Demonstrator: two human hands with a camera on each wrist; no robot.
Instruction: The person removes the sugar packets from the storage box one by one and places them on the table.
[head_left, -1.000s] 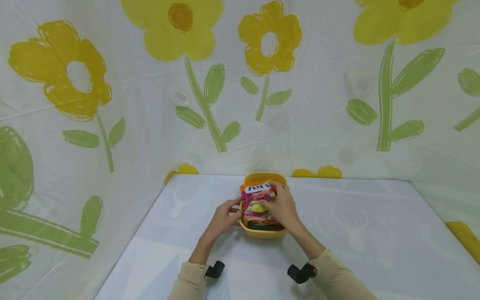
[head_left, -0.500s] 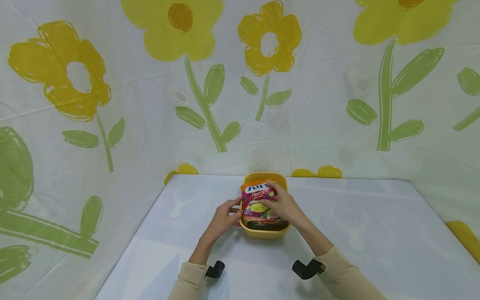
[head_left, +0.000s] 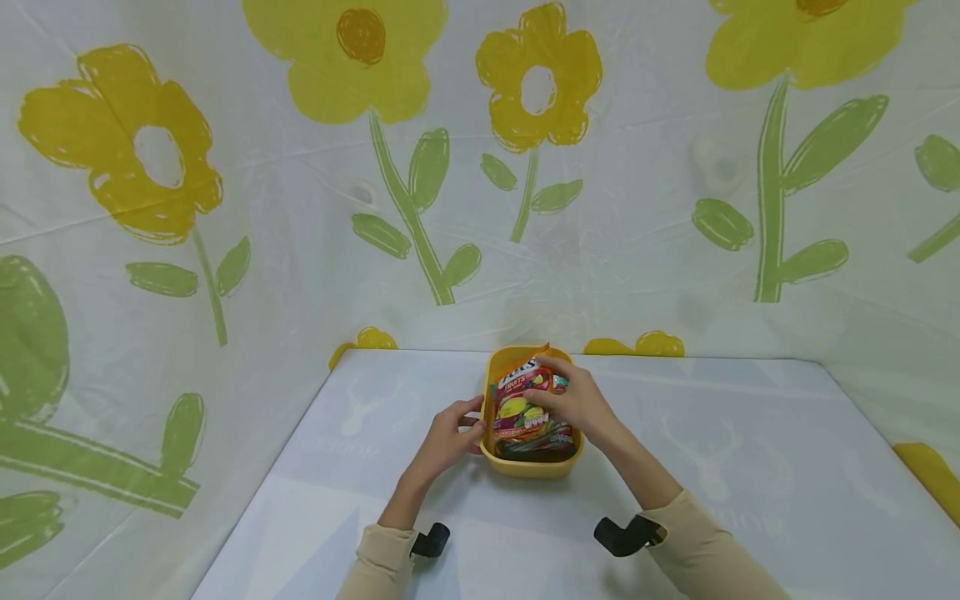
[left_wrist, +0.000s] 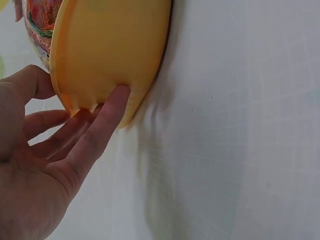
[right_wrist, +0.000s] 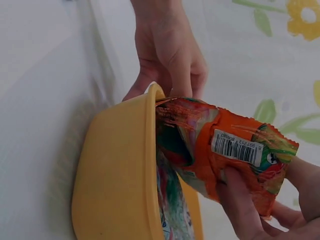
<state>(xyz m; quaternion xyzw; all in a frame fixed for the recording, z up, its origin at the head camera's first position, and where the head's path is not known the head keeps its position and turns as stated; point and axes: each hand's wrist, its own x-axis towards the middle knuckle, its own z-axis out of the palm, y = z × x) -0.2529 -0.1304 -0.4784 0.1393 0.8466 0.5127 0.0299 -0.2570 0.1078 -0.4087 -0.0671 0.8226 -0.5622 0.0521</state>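
Head view looks down; wrist views flank tub (right_wrist: 115,170).

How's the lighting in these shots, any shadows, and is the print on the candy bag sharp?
Head view: soft, even light, the candy bag small but FRUITS readable; left wrist view: a diffuse shadow on the table beside the yellow tub; right wrist view: another soft shadow, the bars of the barcode distinct.

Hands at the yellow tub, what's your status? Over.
Left hand holds tub. Right hand pinches bag, partly out of tub. Another packet inside.
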